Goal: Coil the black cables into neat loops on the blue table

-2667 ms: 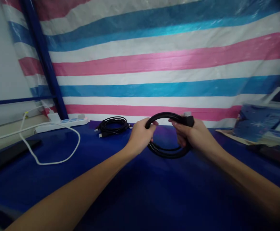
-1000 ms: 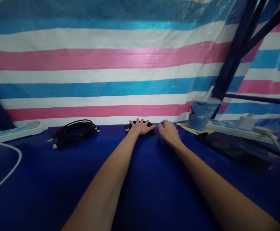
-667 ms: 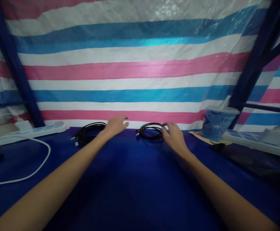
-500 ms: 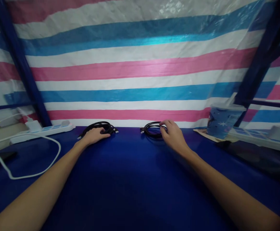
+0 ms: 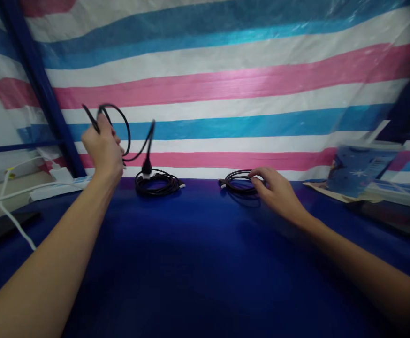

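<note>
My left hand (image 5: 103, 148) is raised above the back left of the blue table, closed round a black cable (image 5: 128, 131). A loop of that cable hangs to the right of my fist, and its dark plug end (image 5: 147, 166) dangles just over a coiled black cable (image 5: 159, 188) lying on the table. Another black cable coil (image 5: 238, 183) with a pale connector tip lies right of centre. At this coil's right edge rests my right hand (image 5: 275, 190), its thumb and forefinger apart; the other fingers are partly hidden.
White power strips stand at the left (image 5: 59, 188) and far right. A blue patterned cup (image 5: 360, 169) with a straw stands on brown paper (image 5: 326, 191). White cords (image 5: 11, 216) and a dark flat object (image 5: 8, 230) lie at the left. A striped plastic sheet (image 5: 205, 89) hangs behind.
My left hand has risen from the left coil with a black cable in it; a coil remains on the table. My right hand stays at the right coil. The view has shifted slightly.
</note>
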### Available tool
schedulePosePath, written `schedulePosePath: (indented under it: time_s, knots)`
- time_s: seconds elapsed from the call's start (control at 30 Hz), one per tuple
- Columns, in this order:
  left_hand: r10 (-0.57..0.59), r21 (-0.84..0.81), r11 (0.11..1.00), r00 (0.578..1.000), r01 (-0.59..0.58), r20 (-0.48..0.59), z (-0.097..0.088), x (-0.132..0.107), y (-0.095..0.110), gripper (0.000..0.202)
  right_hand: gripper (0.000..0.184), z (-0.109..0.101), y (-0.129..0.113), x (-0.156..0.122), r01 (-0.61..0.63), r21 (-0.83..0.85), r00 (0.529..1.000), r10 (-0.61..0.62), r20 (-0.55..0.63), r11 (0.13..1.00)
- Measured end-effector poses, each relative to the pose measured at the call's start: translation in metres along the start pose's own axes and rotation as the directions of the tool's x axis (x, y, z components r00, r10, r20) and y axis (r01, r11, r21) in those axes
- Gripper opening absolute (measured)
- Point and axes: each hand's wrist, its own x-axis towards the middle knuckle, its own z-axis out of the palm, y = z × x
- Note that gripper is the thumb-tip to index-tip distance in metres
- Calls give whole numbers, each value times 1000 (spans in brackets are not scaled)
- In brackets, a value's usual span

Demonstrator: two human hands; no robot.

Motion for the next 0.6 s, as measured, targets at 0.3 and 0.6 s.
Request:
schedulePosePath:
  time_s: [0.3,0.6]
  knots:
    - [-250,-321,491,485,810,838,39,-95,56,45,79,-2,-71,-12,-241,742,970,184,160,625]
    - [-435,84,680,309,728,846,52,-123,18,13,36,-12,-60,-9,-281,580,947,318,39,765]
